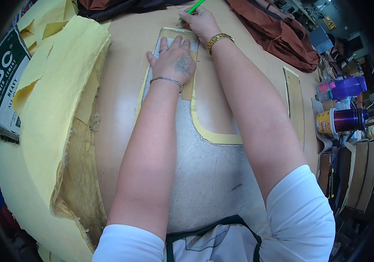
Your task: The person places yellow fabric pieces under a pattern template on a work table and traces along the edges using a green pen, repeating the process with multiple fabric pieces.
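My left hand [176, 63] lies flat with its fingers spread, pressing on the narrow upper arm of a large grey sheet [195, 170] edged with yellow strips. A tan cardboard strip [187, 89] shows partly from beneath that hand. Just beyond the sheet's top right corner, my right hand [201, 24] is closed around a green pen [195, 6], its tip pointing down toward the table beside the sheet's top edge. Too little of the tip shows to tell whether it touches the surface.
Yellow padded material [60, 87] is heaped at the left beside a rubber cement can [5, 83]. Rust-brown fabric [274, 35] lies at the upper right. Another long tan strip [294, 105] rests on the table [121, 52]; purple bottles [348, 88] and a yellow tub [325, 121] stand further right.
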`<state>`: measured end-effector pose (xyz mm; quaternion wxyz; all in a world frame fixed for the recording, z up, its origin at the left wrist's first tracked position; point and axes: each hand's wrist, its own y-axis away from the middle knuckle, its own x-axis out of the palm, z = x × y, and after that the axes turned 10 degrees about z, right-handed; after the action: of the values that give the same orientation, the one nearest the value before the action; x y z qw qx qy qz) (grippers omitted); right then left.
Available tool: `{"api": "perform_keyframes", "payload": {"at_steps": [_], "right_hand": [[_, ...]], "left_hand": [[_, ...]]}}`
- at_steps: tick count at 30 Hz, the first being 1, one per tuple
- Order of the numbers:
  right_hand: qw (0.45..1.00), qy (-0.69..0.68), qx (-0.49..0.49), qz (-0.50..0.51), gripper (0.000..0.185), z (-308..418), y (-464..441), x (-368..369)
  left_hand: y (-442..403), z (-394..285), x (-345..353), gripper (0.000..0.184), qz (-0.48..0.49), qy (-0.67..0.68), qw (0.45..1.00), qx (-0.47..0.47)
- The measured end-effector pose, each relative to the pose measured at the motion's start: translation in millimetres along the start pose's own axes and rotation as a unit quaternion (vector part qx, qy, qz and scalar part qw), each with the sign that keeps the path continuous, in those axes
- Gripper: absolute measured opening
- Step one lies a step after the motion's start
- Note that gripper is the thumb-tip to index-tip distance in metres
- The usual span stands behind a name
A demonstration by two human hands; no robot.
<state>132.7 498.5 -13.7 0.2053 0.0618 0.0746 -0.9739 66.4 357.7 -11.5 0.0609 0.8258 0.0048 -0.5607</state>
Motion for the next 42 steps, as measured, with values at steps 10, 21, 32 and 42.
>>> {"api": "perform_keyframes", "payload": {"at_steps": [10,21,32,42], "right_hand": [[0.863,0.479,0.001,0.16,0.029,23.5,-7.7,1.4],[0.694,0.682,-0.002,0.233,0.024,32.7,-18.3,24.5],[0.716,0.657,-0.008,0.237,0.023,28.5,-21.3,21.9],[0.765,0.604,0.021,0.224,0.028,50.8,-1.8,26.8]], "left_hand": [[0.9,-2.1,1.0,0.05,-0.012,0.029,0.999,0.009],[2.4,-20.3,7.6,0.045,-0.032,0.067,0.996,0.039],[4.8,-23.9,9.9,0.046,-0.046,0.071,0.996,0.029],[6.0,-25.3,10.2,0.039,-0.048,0.08,0.995,0.032]]}}
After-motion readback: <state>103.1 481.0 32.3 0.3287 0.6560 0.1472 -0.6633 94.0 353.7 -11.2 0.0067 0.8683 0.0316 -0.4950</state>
